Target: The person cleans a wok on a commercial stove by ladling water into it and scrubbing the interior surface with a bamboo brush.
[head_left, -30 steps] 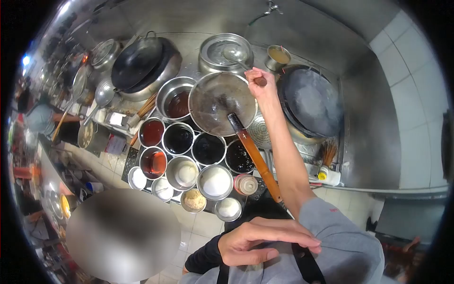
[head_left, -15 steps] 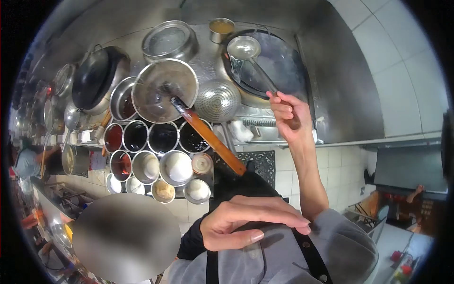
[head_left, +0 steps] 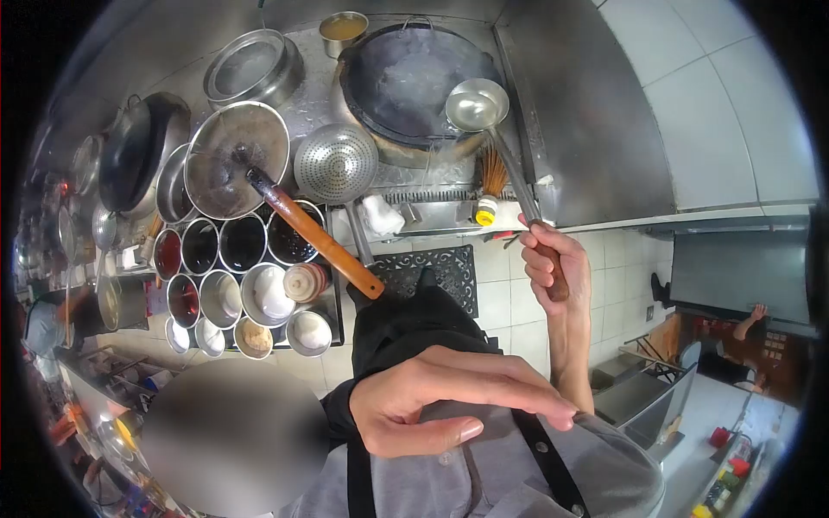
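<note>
At the steaming wok, right hand grips ladle; left hand empty, half-open. Heating looks well along; whether ladle is emptied, can't tell.

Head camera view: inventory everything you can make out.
Ladle: one, silver, right of centre
Woks: several, black, top and left
Skimmer: one, silver, left of centre
Wooden-handled strainer: one, brownish, left of skimmer
Pots: several, silver, upper left
Containers: eleven, silver, lower left
Jar: one, red-white, beside containers
Brush: one, tan, below top wok
Mat: one, black, floor
Other people: count unclear, side edges
Left hand: one, bare, bottom centre
Right hand: one, bare, holding ladle
</note>
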{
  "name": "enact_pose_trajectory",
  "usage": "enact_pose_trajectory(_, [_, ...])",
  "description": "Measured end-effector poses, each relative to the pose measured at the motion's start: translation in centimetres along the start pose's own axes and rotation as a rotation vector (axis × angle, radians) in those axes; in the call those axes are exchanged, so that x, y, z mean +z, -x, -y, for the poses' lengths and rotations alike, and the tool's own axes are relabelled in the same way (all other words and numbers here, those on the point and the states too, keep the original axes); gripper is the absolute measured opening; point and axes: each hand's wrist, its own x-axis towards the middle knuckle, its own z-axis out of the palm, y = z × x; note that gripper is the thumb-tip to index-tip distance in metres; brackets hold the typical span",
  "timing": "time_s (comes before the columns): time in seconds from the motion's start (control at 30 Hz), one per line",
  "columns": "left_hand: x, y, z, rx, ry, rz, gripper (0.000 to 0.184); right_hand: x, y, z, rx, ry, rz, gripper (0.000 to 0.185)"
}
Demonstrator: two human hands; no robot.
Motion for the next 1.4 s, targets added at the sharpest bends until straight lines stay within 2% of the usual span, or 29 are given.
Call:
enact_pose_trajectory(0.03, [0.0, -0.3, 0.2, -0.001, -0.004, 0.018, 0.061, -0.2, 0.4, 0.1, -0.002, 0.008, -0.012, 0.021])
enact_pose_trajectory(0.13, [0.4, -0.8, 0.9, -0.005, 0.036, 0.006, 0.044, -0.4, 1.6, 0.2, -0.004, 0.034, -0.039, 0.022])
enact_pose_trajectory(0.4, [0.5, -1.6, 2.0, 0.016, 0.050, 0.035, 0.046, -0.7, 2.7, -0.5, -0.010, 0.129, -0.068, 0.018])
enact_pose_trajectory(0.7, [0.0, -1.5, 1.8, -0.035, 0.085, 0.075, 0.047, 0.6, 4.0, -1.1, -0.060, 0.385, -0.150, 0.012])
enact_pose_trajectory(0.8, [-0.3, -1.3, 1.5, -0.025, 0.098, 0.077, 0.048, 0.1, 4.4, -1.2, -0.076, 0.560, -0.168, 0.018])
enact_pose_trajectory(0.9, [-0.6, -0.7, 1.1, 0.003, 0.109, 0.056, 0.049, 1.0, 5.1, -2.0, -0.158, 0.918, -0.232, 0.047])
enact_pose_trajectory(1.0, [-1.2, 0.4, -0.1, 0.006, 0.093, 0.032, 0.049, -0.7, 3.7, -5.2, -0.359, 1.139, -0.256, 0.053])
enact_pose_trajectory(1.1, [-1.9, 1.9, -2.1, -0.019, 0.054, -0.004, 0.047, -0.5, -0.3, -7.5, -0.575, 1.289, -0.042, 0.054])
enact_pose_trajectory(1.17, [-2.2, 3.1, -3.6, -0.025, 0.023, -0.039, 0.047, 3.6, -2.9, -7.9, -0.593, 1.280, 0.023, 0.053])
enact_pose_trajectory(1.27, [-2.3, 5.3, -5.4, -0.001, -0.037, -0.100, 0.047, 11.5, -9.5, -8.7, -0.550, 1.236, 0.157, 0.039])
enact_pose_trajectory(1.37, [-2.2, 7.7, -7.5, -0.009, -0.079, -0.172, 0.049, 20.8, -18.3, -10.5, -0.441, 1.324, 0.312, 0.031])
enact_pose_trajectory(1.4, [-2.2, 8.4, -8.4, -0.021, -0.088, -0.198, 0.053, 23.5, -21.9, -11.8, -0.463, 1.321, 0.347, 0.023])
